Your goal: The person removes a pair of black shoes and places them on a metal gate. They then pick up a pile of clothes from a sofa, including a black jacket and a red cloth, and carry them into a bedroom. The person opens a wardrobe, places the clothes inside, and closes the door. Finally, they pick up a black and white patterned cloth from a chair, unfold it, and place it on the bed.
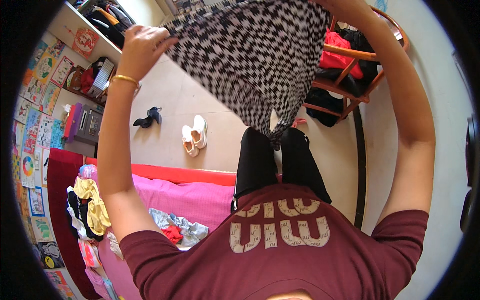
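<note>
A black-and-white patterned cloth (247, 56) is stretched up in front of me, its lower end narrowing down to between my knees. My left hand (148, 41), with a gold bangle at the wrist, pinches its upper left corner. At the upper right, my right hand (337, 7) is at the cloth's other corner, largely cut off by the top edge of the view. The cloth hangs taut between both hands. Whether it is a garment, and of what kind, cannot be told.
Pink bedding (187, 191) bears a yellow garment (95, 202) and a grey garment (191, 228). White shoes (195, 135) and dark heeled shoes (150, 118) stand on the tiled floor. A wooden chair (348, 52) heaped with clothes is at right; a clothes shelf (84, 20) is at upper left.
</note>
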Available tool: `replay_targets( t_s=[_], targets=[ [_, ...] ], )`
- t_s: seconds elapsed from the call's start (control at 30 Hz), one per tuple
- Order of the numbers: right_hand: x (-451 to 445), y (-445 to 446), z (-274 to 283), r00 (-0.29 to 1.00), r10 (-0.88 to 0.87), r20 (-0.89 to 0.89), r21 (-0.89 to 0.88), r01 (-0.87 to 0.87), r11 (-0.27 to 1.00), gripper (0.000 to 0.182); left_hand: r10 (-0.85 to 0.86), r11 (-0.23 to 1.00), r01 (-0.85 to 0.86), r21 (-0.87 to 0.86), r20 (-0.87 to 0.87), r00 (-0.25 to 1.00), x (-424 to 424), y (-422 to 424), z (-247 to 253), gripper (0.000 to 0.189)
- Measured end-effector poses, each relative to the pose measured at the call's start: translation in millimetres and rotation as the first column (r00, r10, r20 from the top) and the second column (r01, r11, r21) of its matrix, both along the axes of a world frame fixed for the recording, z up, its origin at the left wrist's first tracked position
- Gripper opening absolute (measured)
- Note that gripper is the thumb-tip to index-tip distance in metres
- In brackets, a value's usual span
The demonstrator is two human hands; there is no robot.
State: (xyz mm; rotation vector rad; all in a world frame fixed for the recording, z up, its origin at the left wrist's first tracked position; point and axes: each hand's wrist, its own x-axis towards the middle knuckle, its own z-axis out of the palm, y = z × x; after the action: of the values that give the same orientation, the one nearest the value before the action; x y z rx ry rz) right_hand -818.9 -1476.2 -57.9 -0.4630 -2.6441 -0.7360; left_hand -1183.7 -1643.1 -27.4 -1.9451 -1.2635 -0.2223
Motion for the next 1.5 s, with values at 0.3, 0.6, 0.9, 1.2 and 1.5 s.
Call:
replay_targets(
  t_s=[0.3, 0.6, 0.9, 1.2, 1.5],
  targets=[
    [-18.4, -10.4, 12.7, 0.975, -0.167, -0.149, -0.08, 0.157, 0.984, 0.015, 0.178, 0.973, -0.155, 0.173, -0.127, 0.976, 1.3, 18.6, 30.9, 0.023],
    [-16.9, -6.8, -21.0, 0.99, 0.076, -0.119, -0.171, -0.096, 0.981, 0.02, -0.152, 0.943, 0.123, -0.31, -0.073, 0.986, 70.0, -10.2, -9.1, 0.011],
    [-9.4, -19.7, -14.2, 0.955, 0.268, -0.128, -0.207, -0.29, 0.934, 0.007, -0.233, 0.671, 0.203, -0.713, 0.057, 0.971, 96.7, -28.6, -80.3, 0.014],
    [-1.1, -42.7, -17.8, 0.975, 0.22, 0.036, -0.257, -0.204, 0.945, 0.02, 0.014, 0.971, -0.022, -0.24, -0.037, 0.999, 6.2, -4.3, -26.2, 0.026],
    [-15.3, -41.7, -15.1, 0.849, -0.413, -0.331, -0.674, 0.094, 0.733, 0.02, 0.107, 0.989, -0.097, 0.115, -0.083, 0.991, 39.1, 3.6, -7.0, 0.04]
  ],
)
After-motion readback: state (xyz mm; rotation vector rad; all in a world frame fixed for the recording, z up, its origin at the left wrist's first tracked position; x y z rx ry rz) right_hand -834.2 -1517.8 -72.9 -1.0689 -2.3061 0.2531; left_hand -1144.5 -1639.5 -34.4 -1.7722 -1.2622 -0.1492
